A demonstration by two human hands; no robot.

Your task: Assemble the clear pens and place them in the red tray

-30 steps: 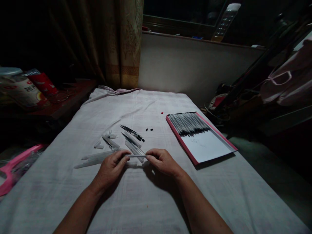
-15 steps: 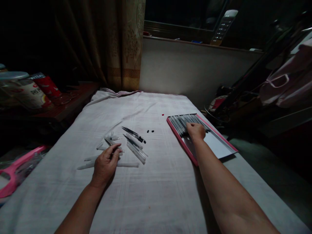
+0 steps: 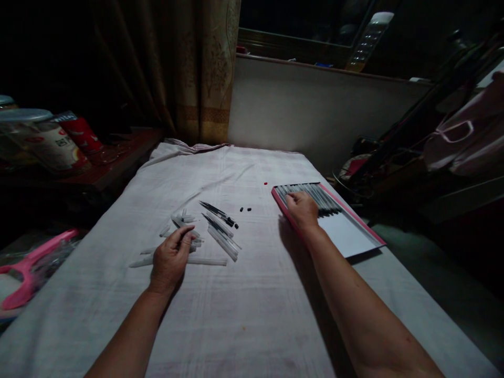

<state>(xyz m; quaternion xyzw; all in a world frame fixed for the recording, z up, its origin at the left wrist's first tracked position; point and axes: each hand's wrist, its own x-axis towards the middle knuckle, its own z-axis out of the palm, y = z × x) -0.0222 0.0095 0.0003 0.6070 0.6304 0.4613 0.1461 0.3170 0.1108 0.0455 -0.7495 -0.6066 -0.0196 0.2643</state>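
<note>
Row of pens (image 3: 315,195): lies side by side across the far end of a shallow pink-rimmed tray (image 3: 356,239), at the right side of the cloth; dark tips point toward me. The near part of the tray shows a bare white floor.

Right hand (image 3: 301,207): over the left end of that row, at the tray's left rim, knuckles up, fingers curled down onto the pens. I cannot tell whether it pinches one or only touches them.

Left hand (image 3: 171,257): well apart from the tray, palm down on the white cloth (image 3: 244,320), fingers bent, thumb raised toward the forefinger. It lies across a long clear barrel (image 3: 210,261) that sticks out on both sides of it. Grip or mere rest: I cannot tell.

Loose parts just beyond the left hand:
- more clear barrels (image 3: 223,242), laid slantwise
- dark refills (image 3: 216,211), slantwise, beyond them
- short clear caps (image 3: 181,219), scattered at the left
- two small black pieces (image 3: 246,209), between the refills and the tray
- one red speck (image 3: 265,183), near the tray's far left corner

Surroundings: patterned curtain (image 3: 210,68) behind the far edge of the cloth; lidded jar (image 3: 43,139) and red packet (image 3: 81,134) on a dark side table at left; pink plastic object (image 3: 23,262) below it, shape unclear. Pale pink garment (image 3: 464,136) hangs at right among dim clutter. Between the two hands the cloth is open.
</note>
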